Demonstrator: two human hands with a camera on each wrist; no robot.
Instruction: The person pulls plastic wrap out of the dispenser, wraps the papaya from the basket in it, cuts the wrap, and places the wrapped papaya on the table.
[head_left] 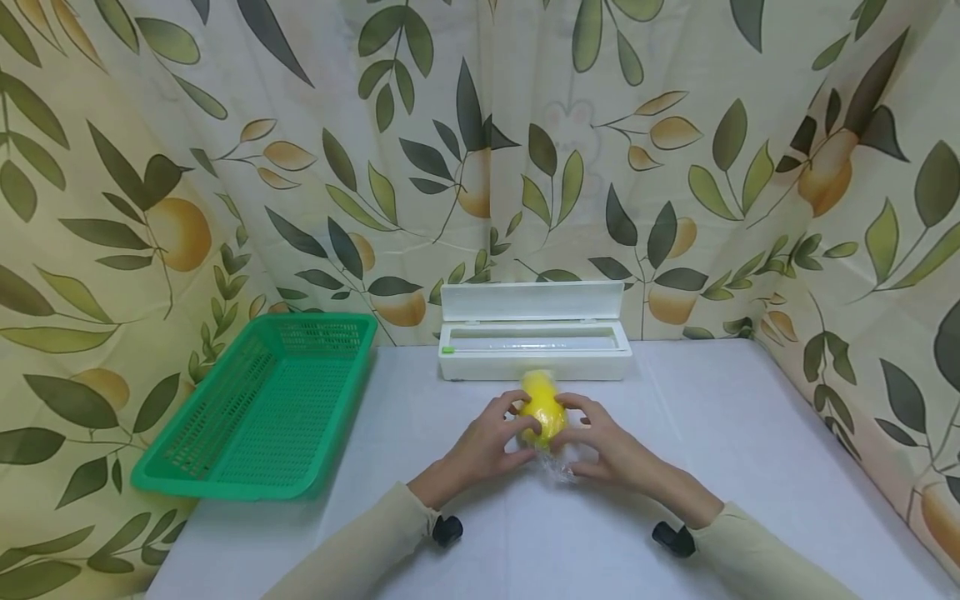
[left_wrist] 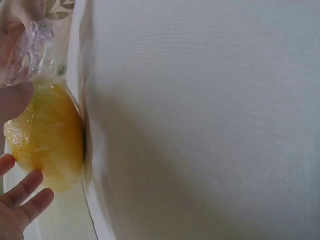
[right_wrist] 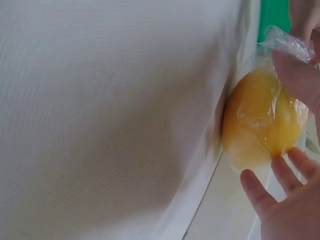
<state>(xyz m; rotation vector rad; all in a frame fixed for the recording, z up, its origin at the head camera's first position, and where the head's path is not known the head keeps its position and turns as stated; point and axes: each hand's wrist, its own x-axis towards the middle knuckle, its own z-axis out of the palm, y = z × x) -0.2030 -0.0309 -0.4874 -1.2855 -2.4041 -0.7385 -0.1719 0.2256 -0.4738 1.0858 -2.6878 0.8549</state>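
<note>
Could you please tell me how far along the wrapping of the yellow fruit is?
Mostly done: clear cling film already covers the round yellow fruit. In hand: left hand and right hand press the loose film down. Left: the green plastic basket holds nothing.

- The white dispenser box (head_left: 534, 342), lid up, stands just behind the wrapped lemon (head_left: 542, 414), blocking the far side.
- The green basket (head_left: 258, 408) bounds the left; bare tablecloth (head_left: 750, 433) lies open between, rightward and nearer.
- Leaf-print curtain (head_left: 862, 250) hems back and right.
</note>
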